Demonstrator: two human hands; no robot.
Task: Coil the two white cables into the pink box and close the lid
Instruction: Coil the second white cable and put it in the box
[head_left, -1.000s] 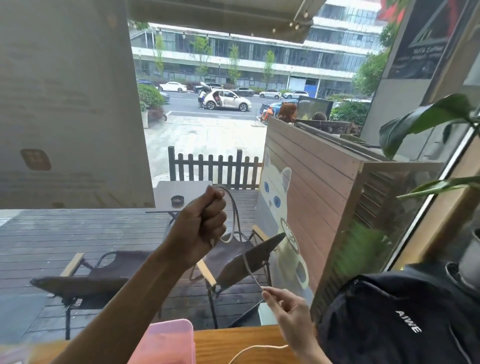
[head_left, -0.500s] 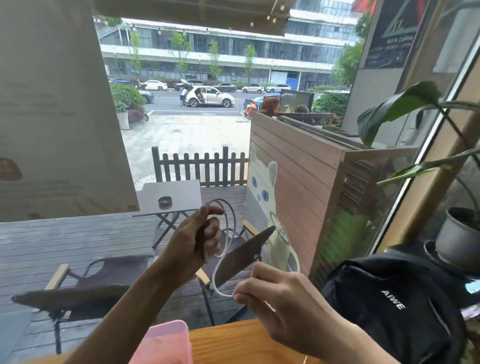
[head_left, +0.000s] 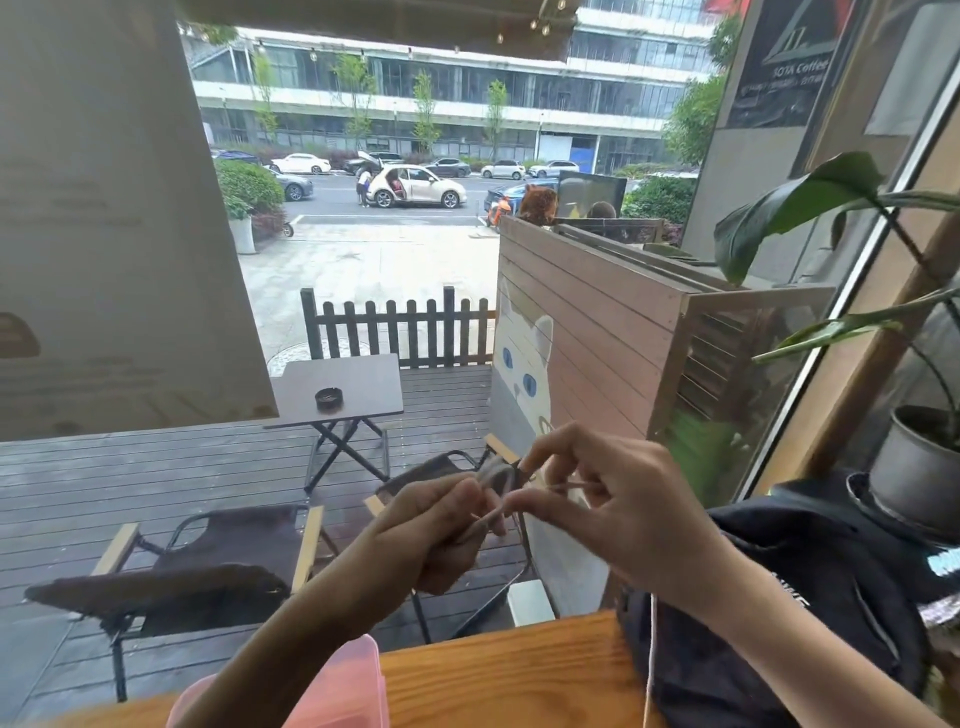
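I think the little coil of white cable could pop open. It is springy, and only my fingertips hold it up in the air. If my left hand lets go a bit, the loops will slip apart and I will have to wind them again.

The loose tail could also get stuck. It hangs down from under my right hand and runs just beside the black bag. If it catches on the bag or the edge of the wooden table, a tug could pull the coil out of my grip.

The pink box is low, under my left arm, and I can see only part of it. I could miss it when I bring the coil down. I see only 1 cable here. I cannot see the 2nd one.

My left hand is curled shut, and its fingers pinch the coil. The coil sits just past my left fingertips and is blurry. My right thumb and first finger pinch the cable on the other side of the coil, and my other right fingers are spread out above it. So the coil is between my 2 hands, touching both. The tail drops below my right palm toward the table.
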